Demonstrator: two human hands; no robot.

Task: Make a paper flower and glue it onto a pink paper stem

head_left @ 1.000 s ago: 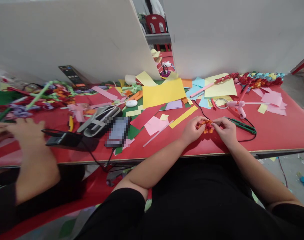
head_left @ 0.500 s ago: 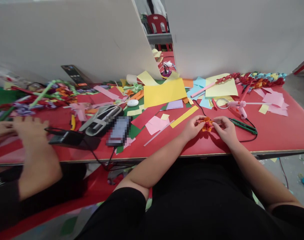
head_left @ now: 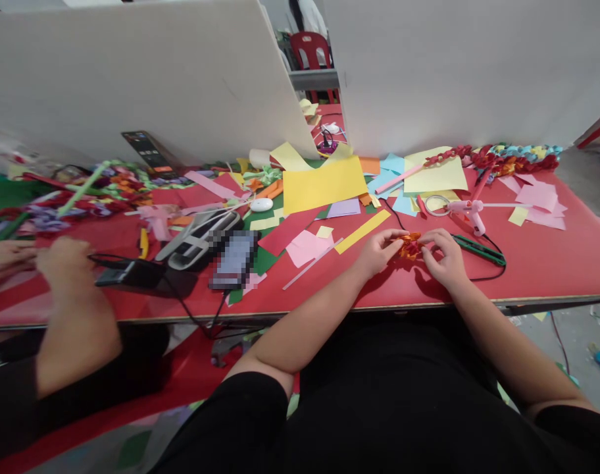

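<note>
An orange and red paper flower (head_left: pixel 410 246) is held between my two hands, just above the red tabletop near its front edge. My left hand (head_left: pixel 379 252) pinches its left side between thumb and fingers. On the other side my right hand (head_left: pixel 444 255) grips the red part with its fingertips. Just right of that hand lies a green-handled cutter (head_left: pixel 477 249), with a black cable by it. Behind it is a pink glue gun (head_left: pixel 470 212) with a clear stick in its back.
Yellow card (head_left: pixel 324 185), pink paper (head_left: pixel 307 247) and other scraps cover the table's middle. A phone (head_left: pixel 235 259), a grey case (head_left: pixel 201 240) and a power bank (head_left: pixel 132 273) lie leftward. Paper garlands (head_left: pixel 522 158) line the back right. A co-worker's hands (head_left: pixel 63 260) work at far left.
The paper flower has turned a little in my fingers, showing its orange side more to the left. At the far left, the co-worker's spread hand has curled.
</note>
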